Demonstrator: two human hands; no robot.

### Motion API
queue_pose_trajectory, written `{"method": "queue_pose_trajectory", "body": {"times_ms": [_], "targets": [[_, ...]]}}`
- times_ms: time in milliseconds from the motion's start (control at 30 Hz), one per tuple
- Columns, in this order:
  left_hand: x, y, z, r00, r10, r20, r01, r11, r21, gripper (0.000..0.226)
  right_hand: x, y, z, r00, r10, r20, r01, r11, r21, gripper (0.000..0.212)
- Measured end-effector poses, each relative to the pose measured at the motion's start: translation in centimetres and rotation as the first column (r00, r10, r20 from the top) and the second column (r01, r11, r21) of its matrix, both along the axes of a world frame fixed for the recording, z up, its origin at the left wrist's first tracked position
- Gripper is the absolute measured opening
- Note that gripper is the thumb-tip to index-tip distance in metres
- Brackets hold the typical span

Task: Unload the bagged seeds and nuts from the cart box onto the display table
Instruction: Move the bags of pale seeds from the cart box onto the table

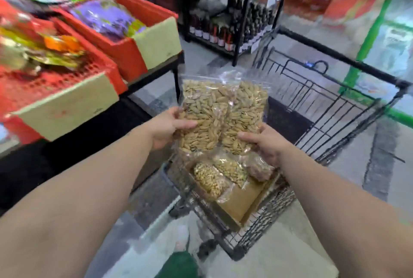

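Carrying two clear bags of seeds (pixel 221 119) above the cart box (pixel 239 199), left hand (pixel 167 128) gripping the left bag's edge, right hand (pixel 266 143) gripping the right one's. More bagged seeds and nuts (pixel 219 175) lie in the box below. Step looks like mid-transfer. Next move likely calls for swinging left of the cart box to the display table (pixel 154 72), setting both down among the red crates (pixel 107 58).

Grey tiled floor (pixel 348 166) runs under me. Ahead I see a black metal shelf rack (pixel 240 20) holding dark bottles (pixel 214 29), and a green post (pixel 366 38) to my right.
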State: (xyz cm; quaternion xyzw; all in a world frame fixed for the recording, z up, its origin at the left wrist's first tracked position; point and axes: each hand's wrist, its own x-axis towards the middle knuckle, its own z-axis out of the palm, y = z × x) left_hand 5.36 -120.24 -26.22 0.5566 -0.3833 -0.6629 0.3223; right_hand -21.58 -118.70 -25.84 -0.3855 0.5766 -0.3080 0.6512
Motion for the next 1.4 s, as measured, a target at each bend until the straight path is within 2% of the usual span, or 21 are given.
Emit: {"method": "queue_pose_trajectory", "body": {"times_ms": [67,200,233,300,367,433,567,700,833,933,1033,1133,1300,1400], "targets": [[4.0,4.0,2.1,0.994,0.109,-0.022,-0.110,0.994,-0.018,0.089,3.9,0.4,1.5,0.992,0.125,-0.029,-0.125,0.992,-0.027,0.047],[13.0,13.6,5.6,0.934,0.356,-0.028,-0.357,0.933,-0.054,0.070,14.1,2.8,3.8,0.922,0.377,-0.085,-0.385,0.915,-0.124,0.100],[15.1,16.3,6.0,0.909,0.415,-0.031,-0.417,0.906,-0.076,0.066,17.1,3.9,4.4,0.897,0.433,-0.091,-0.443,0.884,-0.150,0.099],[19.4,22.0,6.6,0.842,0.538,-0.052,-0.540,0.833,-0.119,0.041,23.2,6.9,5.6,0.849,0.526,-0.056,-0.526,0.828,-0.196,0.064],[23.5,28.2,7.1,0.750,0.659,-0.057,-0.660,0.739,-0.140,0.024,29.4,10.2,6.3,0.787,0.615,-0.034,-0.606,0.763,-0.227,0.053],[27.7,35.0,7.6,0.647,0.761,-0.047,-0.758,0.635,-0.149,0.026,36.0,14.1,6.5,0.708,0.706,-0.029,-0.689,0.681,-0.247,0.052],[35.0,49.4,8.7,0.474,0.880,-0.018,-0.867,0.464,-0.182,0.048,49.2,24.7,6.6,0.521,0.853,-0.017,-0.819,0.495,-0.292,0.056],[42.0,62.8,8.5,0.296,0.955,0.006,-0.938,0.292,-0.188,0.043,60.1,36.7,6.4,0.329,0.944,0.030,-0.896,0.322,-0.307,0.061],[47.7,72.9,8.4,0.138,0.990,0.023,-0.972,0.140,-0.186,0.040,67.8,45.4,5.9,0.236,0.971,0.049,-0.927,0.240,-0.288,0.073],[50.8,77.0,8.5,0.055,0.999,0.002,-0.979,0.054,-0.195,0.046,71.7,49.3,5.6,0.201,0.979,0.043,-0.936,0.205,-0.286,0.067],[53.6,78.9,7.8,0.018,0.999,-0.028,-0.980,0.012,-0.199,0.036,75.0,51.4,5.3,0.184,0.982,0.045,-0.938,0.189,-0.291,0.052],[56.4,79.4,6.7,-0.003,0.999,-0.051,-0.982,-0.012,-0.186,0.028,78.3,52.0,4.5,0.193,0.980,0.048,-0.939,0.199,-0.282,0.059],[61.9,79.6,5.5,-0.026,0.998,-0.057,-0.983,-0.036,-0.181,0.044,84.9,52.5,3.7,0.191,0.981,0.032,-0.934,0.192,-0.302,0.080],[65.4,79.5,5.5,-0.050,0.997,-0.059,-0.981,-0.060,-0.185,0.040,89.3,52.8,3.9,0.202,0.978,0.049,-0.933,0.208,-0.295,0.071]]}}
